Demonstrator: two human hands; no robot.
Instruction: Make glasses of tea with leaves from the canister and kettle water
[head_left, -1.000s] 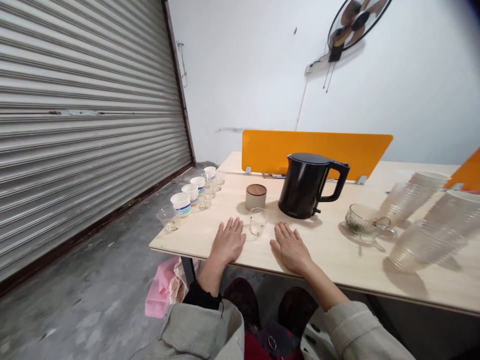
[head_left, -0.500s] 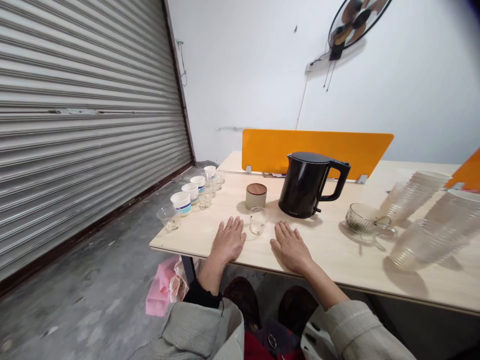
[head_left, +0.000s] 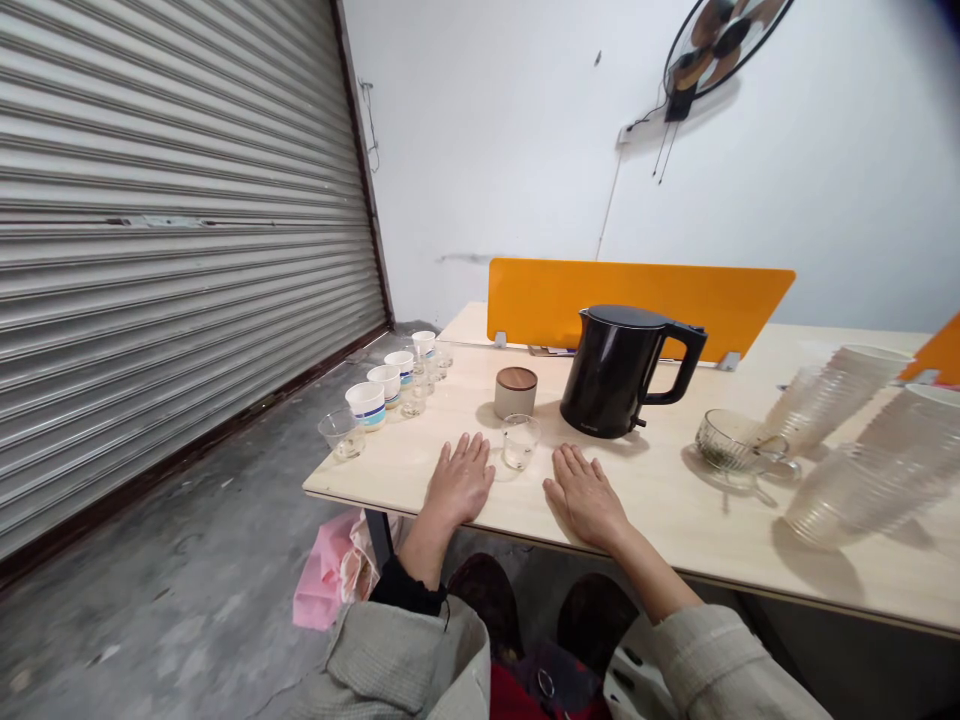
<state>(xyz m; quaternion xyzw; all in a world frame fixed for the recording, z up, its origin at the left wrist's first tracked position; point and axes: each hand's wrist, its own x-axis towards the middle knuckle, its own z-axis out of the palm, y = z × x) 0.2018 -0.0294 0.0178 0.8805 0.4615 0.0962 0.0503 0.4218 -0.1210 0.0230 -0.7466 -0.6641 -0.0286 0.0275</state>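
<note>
While both palms lie flat near the front edge of the bench (head_left: 412,475), the step in hand reads as a pause, with no item being handled. Left hand (head_left: 460,480): lower centre of the frame, palm down, fingers extended, grip released. Right hand (head_left: 585,497): lower centre, a little to the right, likewise palm down, grip released and holding nothing. Clear cup (head_left: 520,442): one, at the centre of the frame, between the hands and touched by neither, dark specks near its base. Tub (head_left: 515,397): one, grey with a wooden lid, just behind the cup. Kettle (head_left: 609,385): one, black, right of centre, lid down, handle toward the right of the frame. Glass mug (head_left: 724,440): one, right of frame, greenish matter inside. Stacked cups (head_left: 844,500): several clear stacks, far right. Paper cups (head_left: 366,405): a row, left of centre, small clear cups alongside. Orange panel (head_left: 517,290): upright, behind the kettle. By judgement, any move on the clear cup would call for raising one palm and closing the fingers lightly round its thin wall, steadying it against tipping.
</note>
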